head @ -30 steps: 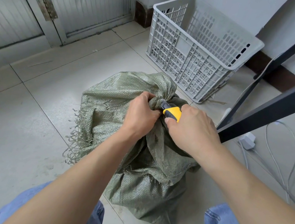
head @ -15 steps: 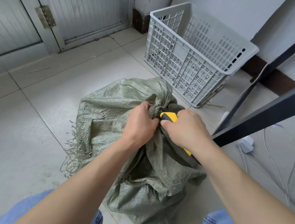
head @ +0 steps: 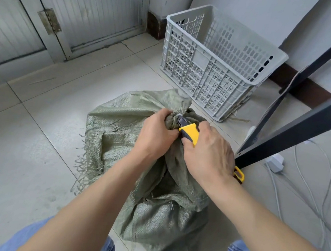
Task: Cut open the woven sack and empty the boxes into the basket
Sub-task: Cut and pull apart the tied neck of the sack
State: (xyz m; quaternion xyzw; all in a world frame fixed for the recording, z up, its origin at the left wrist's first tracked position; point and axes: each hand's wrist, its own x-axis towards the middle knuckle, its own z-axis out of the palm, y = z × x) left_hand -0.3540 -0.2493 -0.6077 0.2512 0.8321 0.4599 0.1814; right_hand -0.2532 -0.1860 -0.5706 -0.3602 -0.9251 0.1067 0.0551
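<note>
Gripping the bunched neck of a green woven sack (head: 118, 132) on pale floor tiles (head: 23, 150), the left hand (head: 155, 132) clenches while the right hand (head: 208, 155) clasps a yellow-and-black utility knife (head: 188, 131) near a grey plastic basket (head: 214, 69).

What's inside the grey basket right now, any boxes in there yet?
No boxes visible in the grey plastic basket; through its slotted walls only bare floor and wall show. The green woven sack is tied shut, its contents hidden.
</note>
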